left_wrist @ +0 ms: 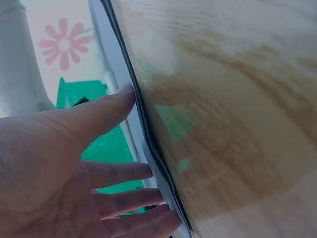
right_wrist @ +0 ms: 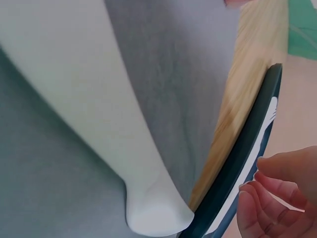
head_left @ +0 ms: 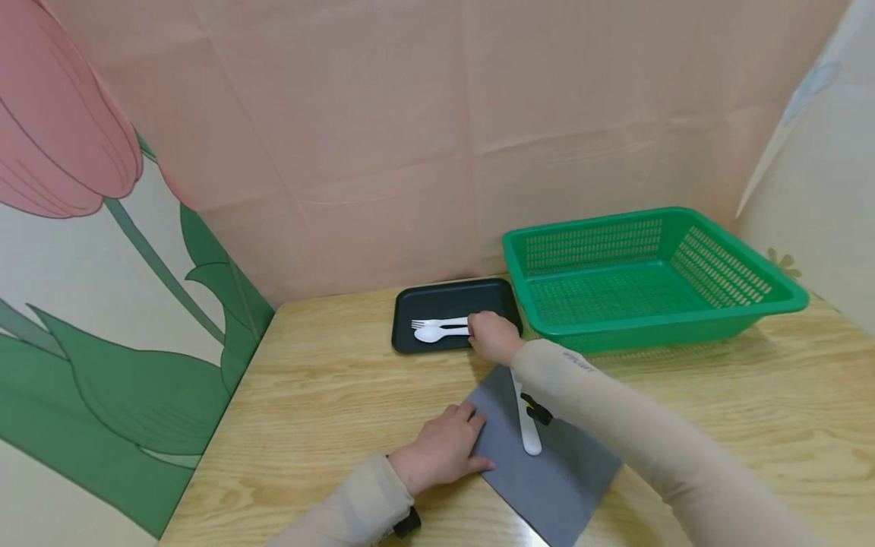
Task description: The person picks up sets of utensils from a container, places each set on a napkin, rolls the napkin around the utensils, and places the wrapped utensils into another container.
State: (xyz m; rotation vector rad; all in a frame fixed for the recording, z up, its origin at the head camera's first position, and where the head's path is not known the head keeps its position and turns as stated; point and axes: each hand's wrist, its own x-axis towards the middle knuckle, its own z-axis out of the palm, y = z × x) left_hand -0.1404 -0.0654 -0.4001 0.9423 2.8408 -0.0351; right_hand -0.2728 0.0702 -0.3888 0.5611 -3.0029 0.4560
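A folded grey sheet (head_left: 547, 479), perhaps a napkin, lies on the table with a white knife-like utensil (head_left: 528, 429) on top. My left hand (head_left: 444, 448) rests at the sheet's left edge, its thumb and straight fingertips touching the top. Behind it, a white fork (head_left: 437, 323) and a white spoon (head_left: 432, 333) lie side by side in a black tray (head_left: 451, 296). Over their handle ends is my right hand (head_left: 494, 336), fingers curled. The right wrist view shows its thumb and fingertips (right_wrist: 261, 162) close together beside the tray; whether they pinch a handle is unclear.
A green plastic basket (head_left: 649, 328) with slotted sides stands to the right of the tray. Wood-grain table (head_left: 307, 410) spreads around the sheet. A pinkish curtain (head_left: 342, 152) hangs behind, with a flower-printed cloth (head_left: 137, 380) on the left.
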